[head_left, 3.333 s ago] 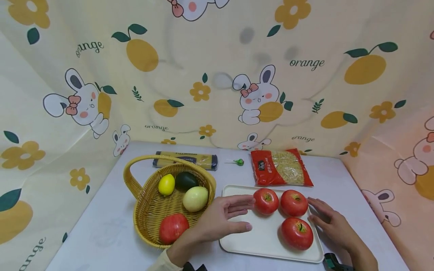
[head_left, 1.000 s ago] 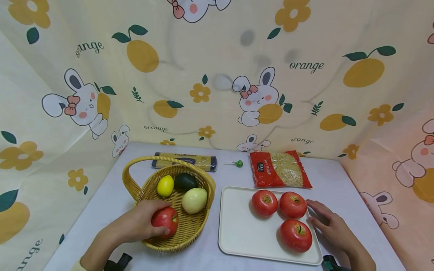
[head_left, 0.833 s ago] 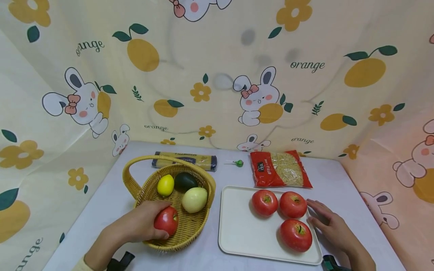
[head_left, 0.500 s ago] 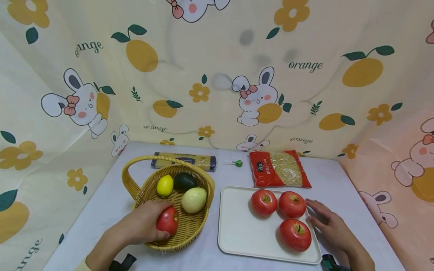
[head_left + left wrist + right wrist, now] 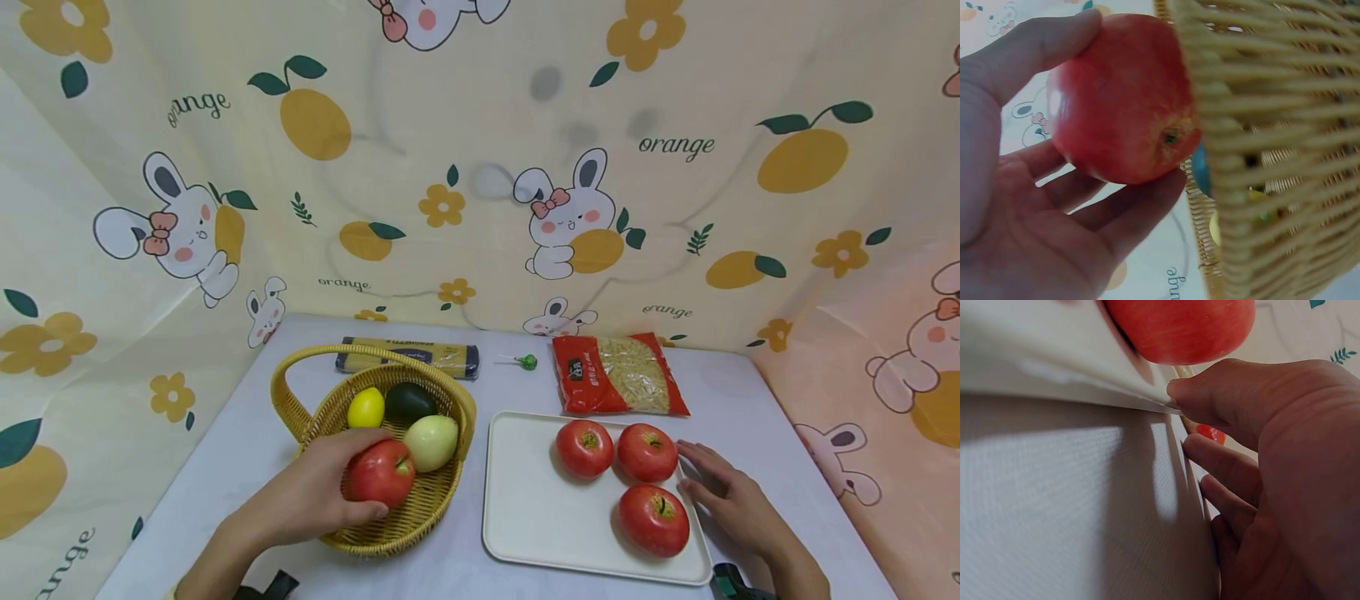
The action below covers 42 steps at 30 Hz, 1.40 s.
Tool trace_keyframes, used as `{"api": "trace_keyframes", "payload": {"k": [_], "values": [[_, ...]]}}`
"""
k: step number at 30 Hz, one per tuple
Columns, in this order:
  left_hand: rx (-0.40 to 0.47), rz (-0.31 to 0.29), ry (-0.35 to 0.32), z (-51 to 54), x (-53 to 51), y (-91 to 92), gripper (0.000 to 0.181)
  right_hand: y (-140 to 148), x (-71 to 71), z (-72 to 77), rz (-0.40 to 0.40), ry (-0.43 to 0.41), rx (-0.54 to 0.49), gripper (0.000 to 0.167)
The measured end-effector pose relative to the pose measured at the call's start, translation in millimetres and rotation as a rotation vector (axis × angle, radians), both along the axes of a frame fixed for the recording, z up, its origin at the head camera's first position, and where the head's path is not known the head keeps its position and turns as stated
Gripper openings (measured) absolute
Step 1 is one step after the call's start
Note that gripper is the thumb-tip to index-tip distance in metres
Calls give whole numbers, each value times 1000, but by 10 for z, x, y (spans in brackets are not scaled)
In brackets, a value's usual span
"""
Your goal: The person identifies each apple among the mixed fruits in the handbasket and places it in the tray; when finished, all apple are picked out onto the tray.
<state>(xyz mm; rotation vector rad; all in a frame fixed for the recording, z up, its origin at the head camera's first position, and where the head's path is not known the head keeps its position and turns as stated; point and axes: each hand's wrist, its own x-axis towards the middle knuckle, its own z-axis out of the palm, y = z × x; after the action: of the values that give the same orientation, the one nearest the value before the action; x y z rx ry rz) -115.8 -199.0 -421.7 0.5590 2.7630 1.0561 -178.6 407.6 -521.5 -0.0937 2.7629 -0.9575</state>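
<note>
In the head view, my left hand (image 5: 318, 487) grips a red apple (image 5: 381, 475) over the front part of the yellow wicker basket (image 5: 300, 492). Up close in the left wrist view, thumb and fingers curl round this apple (image 5: 1122, 100) beside the basket wall (image 5: 1272, 112). A lemon (image 5: 366, 408), a dark green oval fruit or vegetable (image 5: 409, 402) and a pale green round one (image 5: 431, 443) lie inside the basket. My right hand (image 5: 738, 508) rests at the right edge of the white tray (image 5: 551, 542), thumb at its rim, fingers relaxed.
On the tray sit three red apples: one at back centre (image 5: 584, 449), one at back right (image 5: 647, 453), one at front right (image 5: 652, 521). Behind are a spaghetti pack (image 5: 442, 358), a small green-headed item (image 5: 528, 362) and a red pasta bag (image 5: 621, 373). Patterned cloth surrounds the table.
My left hand has gone from above the tray to the basket, taken hold of the apple there and raised it slightly. The right hand stays at the tray's edge.
</note>
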Motion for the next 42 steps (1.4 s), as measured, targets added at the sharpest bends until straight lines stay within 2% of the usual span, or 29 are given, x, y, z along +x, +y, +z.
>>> {"api": "trace_keyframes", "payload": {"k": [4,8,15,21,28,36,42], "values": [[61,0,-9,48,42,48,76,10,-5,-6,-1,-6,4,78],[152,-25,1,55,71,137,75,20,-14,-11,-8,-20,7,79],[317,-90,14,-45,100,399,78,9,-27,-7,-14,-32,14,80],[388,-158,21,-135,85,648,76,10,-11,-4,-7,-35,-4,81],[456,-196,18,-198,79,920,77,21,-13,5,-3,-29,-1,80],[555,-225,-73,-253,50,1240,76,21,-19,-6,-9,-28,15,81],[607,-250,-141,-391,-8,1533,76,15,-16,5,-8,-35,15,81]]}}
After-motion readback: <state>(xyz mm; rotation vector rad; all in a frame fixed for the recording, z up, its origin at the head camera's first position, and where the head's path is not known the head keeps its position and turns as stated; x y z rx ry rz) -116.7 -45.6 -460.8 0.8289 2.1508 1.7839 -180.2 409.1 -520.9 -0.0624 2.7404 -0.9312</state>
